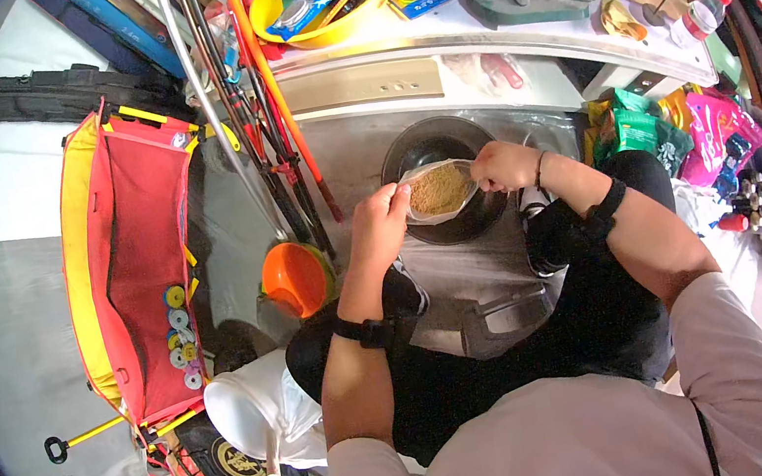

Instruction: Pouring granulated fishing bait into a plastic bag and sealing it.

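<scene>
My left hand [381,223] pinches the left rim of a clear plastic bag [418,177]. The opposite rim is gripped by my right hand [506,166], its fingers curled in. Between them the bag's mouth is spread wide, showing tan granular powder [438,190] inside. Beneath the bag a round black basin [404,148] sits on the floor, partly covered by the bag and my hands. Whether the bag touches the basin I cannot tell. A dark band circles each forearm, and my knees are on either side.
An orange bowl [293,280] stands left of my left knee, below leaning rods [257,115]. Farther left is a red and yellow folding wagon [143,201]. A cluttered white table [352,54] borders the far side. Colourful packets [640,126] lie right; a white bucket [235,410] stands lower left.
</scene>
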Available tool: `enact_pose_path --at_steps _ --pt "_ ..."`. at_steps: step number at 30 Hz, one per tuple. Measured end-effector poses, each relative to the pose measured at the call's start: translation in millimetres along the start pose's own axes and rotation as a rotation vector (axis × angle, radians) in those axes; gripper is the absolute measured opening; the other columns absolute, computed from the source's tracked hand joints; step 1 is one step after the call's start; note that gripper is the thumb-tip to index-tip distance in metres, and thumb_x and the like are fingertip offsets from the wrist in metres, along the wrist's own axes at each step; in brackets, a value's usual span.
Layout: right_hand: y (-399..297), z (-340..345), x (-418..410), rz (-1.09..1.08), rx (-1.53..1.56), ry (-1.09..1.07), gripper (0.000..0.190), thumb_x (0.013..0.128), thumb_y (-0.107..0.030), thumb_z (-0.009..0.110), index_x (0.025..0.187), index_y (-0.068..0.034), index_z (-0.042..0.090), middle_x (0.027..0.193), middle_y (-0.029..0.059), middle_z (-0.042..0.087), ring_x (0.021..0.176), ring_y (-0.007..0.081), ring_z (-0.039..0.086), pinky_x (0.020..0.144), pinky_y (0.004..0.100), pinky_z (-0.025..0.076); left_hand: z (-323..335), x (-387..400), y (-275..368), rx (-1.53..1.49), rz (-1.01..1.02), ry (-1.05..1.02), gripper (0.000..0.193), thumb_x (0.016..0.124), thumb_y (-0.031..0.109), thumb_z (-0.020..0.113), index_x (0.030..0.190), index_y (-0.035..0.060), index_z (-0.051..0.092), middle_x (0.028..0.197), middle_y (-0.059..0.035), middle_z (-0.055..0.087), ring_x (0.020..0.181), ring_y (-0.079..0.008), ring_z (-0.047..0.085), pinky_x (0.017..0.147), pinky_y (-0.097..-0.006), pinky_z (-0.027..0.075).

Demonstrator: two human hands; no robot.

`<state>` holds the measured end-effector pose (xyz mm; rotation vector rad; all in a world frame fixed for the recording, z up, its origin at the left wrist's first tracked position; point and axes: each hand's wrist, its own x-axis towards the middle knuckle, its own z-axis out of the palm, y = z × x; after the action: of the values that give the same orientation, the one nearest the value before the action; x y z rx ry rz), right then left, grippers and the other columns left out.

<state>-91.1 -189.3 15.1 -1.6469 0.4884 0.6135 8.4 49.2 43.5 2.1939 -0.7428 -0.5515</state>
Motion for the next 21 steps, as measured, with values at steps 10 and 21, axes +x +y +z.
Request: enact_pose_path --at_steps 10,21 --pt "-8.4 11.8 7.2 -0.104 -0.268 0.015 0.039 0.09 -0.035 0.055 0.076 -0.001 0.066 0.059 0.0093 0.058 0.054 0.0232 0.058 0.053 0.0368 0.047 -1.3 -0.4 -12.7 -0.047 -0.078 -0.036 0.037 0.097 0.031 0.051 0.078 0.0004 0.061 0.056 -0.0093 0.055 0.052 -0.02 0.056 0.054 -0.0359 0.044" --pt "-14.6 21.8 17.4 -0.342 -0.465 0.449 0.033 0.09 -0.028 0.053 0.081 0.001 0.068 0.075 0.0228 0.065 0.076 0.0386 0.066 0.073 0.0456 0.052 10.9 1.1 -38.3 0.378 0.033 0.181 0.034 0.092 0.028 0.056 0.071 0.0014 0.058 0.069 -0.0217 0.061 0.07 -0.0437 0.06 0.064 -0.0519 0.046"
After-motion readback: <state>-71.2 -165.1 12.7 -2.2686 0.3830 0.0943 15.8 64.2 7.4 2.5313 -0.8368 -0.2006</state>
